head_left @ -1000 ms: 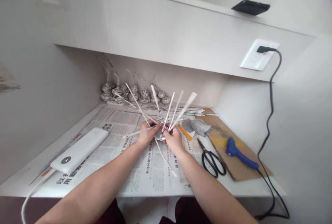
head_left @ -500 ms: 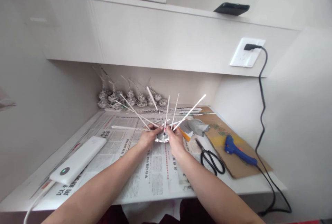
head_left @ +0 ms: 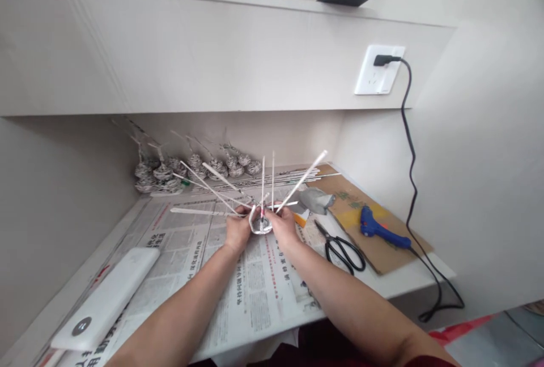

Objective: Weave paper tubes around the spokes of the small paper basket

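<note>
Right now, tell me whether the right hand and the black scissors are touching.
Apart. The head view shows newspaper between the right hand and the black scissors, which lie to its right.

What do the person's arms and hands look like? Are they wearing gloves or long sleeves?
No gloves: the left hand and right hand are bare. Both forearms are bare too, with no watch or bracelet to see. A bit of dark red cloth, probably a short sleeve, shows by the right arm at the bottom edge.
</note>
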`<act>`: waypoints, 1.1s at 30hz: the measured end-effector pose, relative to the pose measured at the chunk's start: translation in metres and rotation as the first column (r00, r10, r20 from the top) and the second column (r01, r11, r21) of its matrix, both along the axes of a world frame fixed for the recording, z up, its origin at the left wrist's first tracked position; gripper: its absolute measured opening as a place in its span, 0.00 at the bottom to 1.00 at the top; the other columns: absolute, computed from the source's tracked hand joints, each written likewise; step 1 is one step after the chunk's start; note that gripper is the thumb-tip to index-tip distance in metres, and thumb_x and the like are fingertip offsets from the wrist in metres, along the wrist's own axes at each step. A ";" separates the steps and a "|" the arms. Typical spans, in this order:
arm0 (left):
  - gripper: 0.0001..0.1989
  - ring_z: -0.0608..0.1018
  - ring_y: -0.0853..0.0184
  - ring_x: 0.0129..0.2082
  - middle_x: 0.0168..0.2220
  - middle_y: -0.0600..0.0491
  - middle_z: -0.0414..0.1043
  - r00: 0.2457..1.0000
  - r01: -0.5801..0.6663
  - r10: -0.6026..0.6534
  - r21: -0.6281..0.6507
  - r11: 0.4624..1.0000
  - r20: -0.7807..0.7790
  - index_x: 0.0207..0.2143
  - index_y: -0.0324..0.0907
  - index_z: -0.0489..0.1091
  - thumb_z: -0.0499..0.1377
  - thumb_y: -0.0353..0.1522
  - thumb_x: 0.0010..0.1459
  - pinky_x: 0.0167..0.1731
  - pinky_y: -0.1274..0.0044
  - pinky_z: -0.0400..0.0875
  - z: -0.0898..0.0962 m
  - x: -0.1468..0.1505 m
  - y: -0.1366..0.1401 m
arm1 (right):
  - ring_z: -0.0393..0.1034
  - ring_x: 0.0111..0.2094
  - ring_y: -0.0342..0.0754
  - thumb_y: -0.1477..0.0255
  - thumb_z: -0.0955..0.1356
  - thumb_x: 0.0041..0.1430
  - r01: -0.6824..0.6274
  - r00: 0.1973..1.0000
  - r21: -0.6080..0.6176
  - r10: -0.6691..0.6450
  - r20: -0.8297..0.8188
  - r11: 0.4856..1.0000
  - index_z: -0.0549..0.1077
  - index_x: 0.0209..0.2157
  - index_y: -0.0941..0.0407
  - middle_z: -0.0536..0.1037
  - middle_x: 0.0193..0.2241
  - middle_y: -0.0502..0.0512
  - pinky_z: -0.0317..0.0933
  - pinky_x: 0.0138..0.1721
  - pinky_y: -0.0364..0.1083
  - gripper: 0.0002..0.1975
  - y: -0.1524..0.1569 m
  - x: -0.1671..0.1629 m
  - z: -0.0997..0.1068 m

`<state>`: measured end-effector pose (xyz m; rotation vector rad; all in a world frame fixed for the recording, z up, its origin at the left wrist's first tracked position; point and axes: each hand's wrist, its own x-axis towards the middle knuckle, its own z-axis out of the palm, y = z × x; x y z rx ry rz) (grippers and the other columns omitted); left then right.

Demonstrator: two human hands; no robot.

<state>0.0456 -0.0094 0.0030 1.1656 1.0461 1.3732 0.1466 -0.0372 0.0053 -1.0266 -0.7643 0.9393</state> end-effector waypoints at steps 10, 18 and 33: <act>0.16 0.77 0.65 0.30 0.31 0.49 0.77 0.999 0.028 -0.027 0.018 0.999 -0.038 0.32 0.37 0.75 0.67 0.38 0.42 0.31 0.76 0.70 0.002 -0.002 0.000 | 0.63 0.19 0.42 0.63 0.70 0.44 0.091 0.954 -0.007 -0.085 0.288 0.996 0.66 0.20 0.56 0.70 0.16 0.46 0.57 0.21 0.41 0.13 0.005 0.008 -0.008; 0.17 0.77 0.64 0.27 0.27 0.50 0.77 0.999 0.026 -0.024 -0.045 0.999 0.034 0.30 0.37 0.74 0.67 0.40 0.40 0.30 0.75 0.70 -0.002 -0.002 0.000 | 0.66 0.21 0.43 0.60 0.70 0.44 0.160 0.914 -0.062 -0.124 0.386 0.985 0.71 0.25 0.57 0.74 0.19 0.49 0.57 0.23 0.41 0.14 0.006 0.009 -0.010; 0.10 0.77 0.65 0.27 0.27 0.49 0.77 0.989 0.069 -0.045 0.169 0.983 -0.141 0.28 0.38 0.73 0.64 0.37 0.45 0.31 0.76 0.70 -0.008 -0.002 0.002 | 0.69 0.22 0.46 0.62 0.68 0.46 0.151 0.925 -0.126 -0.094 0.368 0.980 0.71 0.22 0.57 0.75 0.19 0.51 0.59 0.21 0.41 0.11 0.010 0.013 -0.006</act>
